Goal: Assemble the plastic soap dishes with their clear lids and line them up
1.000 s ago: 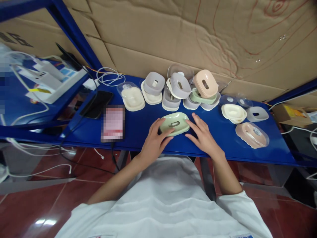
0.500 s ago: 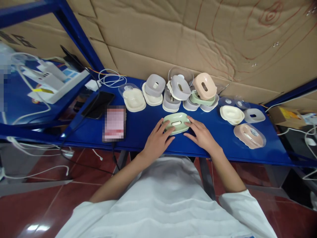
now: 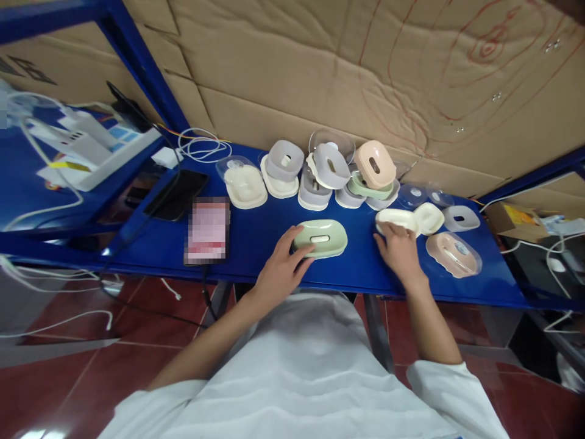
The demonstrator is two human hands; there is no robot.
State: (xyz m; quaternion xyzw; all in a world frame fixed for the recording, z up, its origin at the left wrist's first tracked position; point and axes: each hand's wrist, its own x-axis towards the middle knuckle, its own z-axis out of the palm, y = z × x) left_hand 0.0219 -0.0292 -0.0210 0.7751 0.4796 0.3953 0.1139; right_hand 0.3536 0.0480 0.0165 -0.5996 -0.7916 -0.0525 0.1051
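A pale green oval dish [image 3: 333, 236] with a white piece in its slot lies near the front edge of the blue table. My left hand [image 3: 282, 263] grips its left end between thumb and fingers. Farther right, my right hand [image 3: 402, 251] has its fingers on a cream dish [image 3: 397, 217], closed on its front edge. Another cream piece [image 3: 429, 218] sits just right of that dish. A pink dish with a clear cover [image 3: 452, 253] is to the right of my right hand, and a grey slotted piece [image 3: 461, 218] lies behind it.
Grey, cream, green and peach dishes, some stacked, with a peach one [image 3: 375, 163] on top, line the back by the cardboard [image 3: 283, 73]. A black phone [image 3: 178, 194], a blurred-out device [image 3: 207, 230], cables and a power strip [image 3: 119, 152] are at left.
My right hand has left the green dish, moved right and taken hold of a cream dish, which has shifted left off the other cream piece. The green dish sits slightly nearer, still in my left hand.
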